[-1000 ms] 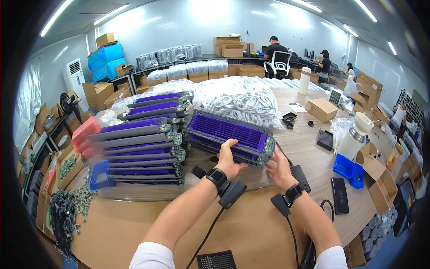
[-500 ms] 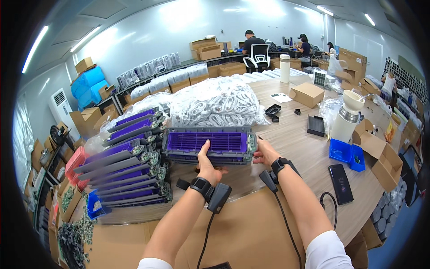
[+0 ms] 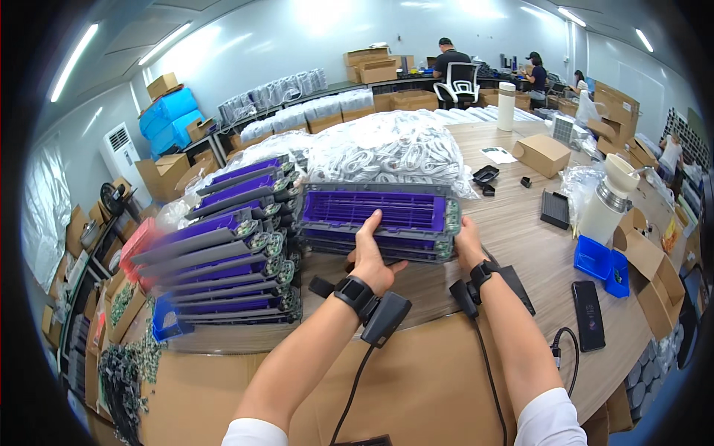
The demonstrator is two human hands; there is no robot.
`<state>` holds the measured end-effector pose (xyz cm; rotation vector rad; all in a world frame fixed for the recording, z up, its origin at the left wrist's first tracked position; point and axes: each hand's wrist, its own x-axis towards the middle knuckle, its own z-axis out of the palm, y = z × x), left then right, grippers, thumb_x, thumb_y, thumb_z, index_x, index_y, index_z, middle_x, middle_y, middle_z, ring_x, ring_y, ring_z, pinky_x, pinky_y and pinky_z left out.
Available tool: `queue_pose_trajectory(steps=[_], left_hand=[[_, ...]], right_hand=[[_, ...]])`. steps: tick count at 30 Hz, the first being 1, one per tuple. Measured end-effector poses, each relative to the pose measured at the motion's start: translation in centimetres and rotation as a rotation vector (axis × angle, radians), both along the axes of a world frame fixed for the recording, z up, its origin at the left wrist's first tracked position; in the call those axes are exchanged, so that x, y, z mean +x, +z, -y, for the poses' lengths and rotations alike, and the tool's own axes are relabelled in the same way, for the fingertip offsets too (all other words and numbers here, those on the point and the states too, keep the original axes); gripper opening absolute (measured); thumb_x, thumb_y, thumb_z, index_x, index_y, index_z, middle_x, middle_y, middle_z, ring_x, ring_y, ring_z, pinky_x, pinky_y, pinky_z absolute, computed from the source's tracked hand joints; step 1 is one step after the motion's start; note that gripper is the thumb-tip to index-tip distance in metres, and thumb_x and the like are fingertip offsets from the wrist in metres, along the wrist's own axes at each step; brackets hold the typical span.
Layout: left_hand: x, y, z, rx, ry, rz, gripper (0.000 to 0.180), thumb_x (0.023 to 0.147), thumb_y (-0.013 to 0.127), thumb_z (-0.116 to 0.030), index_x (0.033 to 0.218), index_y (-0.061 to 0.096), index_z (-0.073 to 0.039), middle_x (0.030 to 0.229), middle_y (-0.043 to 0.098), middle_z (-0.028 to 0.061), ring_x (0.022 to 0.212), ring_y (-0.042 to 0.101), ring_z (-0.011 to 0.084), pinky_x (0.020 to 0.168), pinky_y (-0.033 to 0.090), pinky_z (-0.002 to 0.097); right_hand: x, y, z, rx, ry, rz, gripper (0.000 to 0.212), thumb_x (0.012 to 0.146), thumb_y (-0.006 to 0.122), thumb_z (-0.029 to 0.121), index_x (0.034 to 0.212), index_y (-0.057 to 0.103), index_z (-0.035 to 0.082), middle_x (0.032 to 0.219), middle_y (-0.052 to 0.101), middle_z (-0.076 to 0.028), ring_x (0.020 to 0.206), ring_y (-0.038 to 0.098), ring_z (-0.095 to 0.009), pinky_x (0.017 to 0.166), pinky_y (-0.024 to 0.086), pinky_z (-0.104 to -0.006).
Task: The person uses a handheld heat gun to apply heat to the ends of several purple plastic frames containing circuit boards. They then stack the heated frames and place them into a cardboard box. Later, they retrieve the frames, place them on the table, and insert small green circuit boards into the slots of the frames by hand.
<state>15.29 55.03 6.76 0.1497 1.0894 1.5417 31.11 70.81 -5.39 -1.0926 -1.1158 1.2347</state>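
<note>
My left hand (image 3: pixel 374 260) grips the long front side of purple-and-grey slatted housings (image 3: pixel 375 212), thumb lying over the upper slats and fingers underneath. At least two housings appear stacked in this hold, raised over the table. At their right end, where a green circuit board shows, my right hand (image 3: pixel 468 244) has its fingers bent around the edge; its fingertips are partly hidden. Just left of the held housings stands a pile of similar purple-and-grey housings (image 3: pixel 223 260), their circuit-board ends facing right. Both wrists wear black straps with cabled boxes.
Behind the housings lies a heap of bagged white cables (image 3: pixel 390 149). Blue trays (image 3: pixel 591 258), a black phone (image 3: pixel 587 316), a white flask (image 3: pixel 601 212) and a cardboard box (image 3: pixel 541 154) stand to the right. Flat cardboard (image 3: pixel 424 379) covers the near side. Several people work farther back.
The whole scene has shifted right in view, with a slight turn. Both hands keep their hold on the housings, which stay beside the pile.
</note>
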Motion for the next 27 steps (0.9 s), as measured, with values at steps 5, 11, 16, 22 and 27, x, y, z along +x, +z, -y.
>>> queue_pose_trajectory(steps=[5, 11, 16, 22, 27], left_hand=[[2.1, 2.5, -0.3, 0.013, -0.030, -0.049, 0.061, 0.081, 0.066, -0.047, 0.129, 0.048, -0.014, 0.133, 0.049, 0.0138, 0.125, 0.043, 0.0323, 0.106, 0.028, 0.0588], [-0.4, 2.7, -2.9, -0.017, -0.021, -0.040, 0.084, 0.077, 0.073, -0.031, 0.139, 0.025, 0.001, 0.138, 0.036, 0.0202, 0.118, 0.049, 0.0340, 0.100, 0.040, 0.0588], [-1.0, 2.8, -4.1, -0.005, -0.132, -0.075, 0.082, 0.077, 0.072, -0.025, 0.139, 0.027, 0.002, 0.141, 0.034, 0.0217, 0.121, 0.047, 0.0389, 0.103, 0.037, 0.0600], [-0.3, 3.8, -4.3, -0.022, -0.145, -0.162, 0.082, 0.077, 0.072, -0.027, 0.138, 0.027, 0.003, 0.140, 0.033, 0.0258, 0.118, 0.043, 0.0522, 0.103, 0.036, 0.0616], [-1.8, 4.1, -4.1, 0.030, -0.326, -0.134, 0.079, 0.078, 0.073, -0.036, 0.140, 0.033, -0.008, 0.146, 0.028, 0.0267, 0.128, 0.024, 0.0623, 0.108, 0.018, 0.0680]], right_hand=[[1.7, 2.0, 0.0, -0.168, 0.072, 0.017, 0.026, 0.096, 0.042, 0.017, 0.109, 0.057, -0.001, 0.093, 0.062, -0.009, 0.076, 0.061, -0.021, 0.063, 0.053, -0.0360], [0.7, 6.9, 4.0, -0.357, 0.113, 0.030, 0.019, 0.098, 0.044, 0.013, 0.109, 0.059, 0.006, 0.097, 0.062, -0.008, 0.087, 0.062, -0.020, 0.063, 0.061, -0.0373], [1.2, 4.9, 0.3, -0.359, 0.203, 0.100, 0.024, 0.099, 0.045, 0.018, 0.115, 0.056, 0.006, 0.108, 0.061, -0.011, 0.089, 0.062, -0.020, 0.058, 0.061, -0.0349], [-0.4, 4.7, 0.8, -0.272, -0.056, 0.006, 0.042, 0.098, 0.041, 0.032, 0.116, 0.060, 0.000, 0.100, 0.065, -0.016, 0.094, 0.063, -0.029, 0.062, 0.056, -0.0421], [0.0, 5.7, 1.8, -0.158, -0.138, 0.475, 0.063, 0.098, 0.037, 0.048, 0.120, 0.058, -0.007, 0.120, 0.059, -0.027, 0.118, 0.051, -0.038, 0.105, 0.031, -0.0479]])
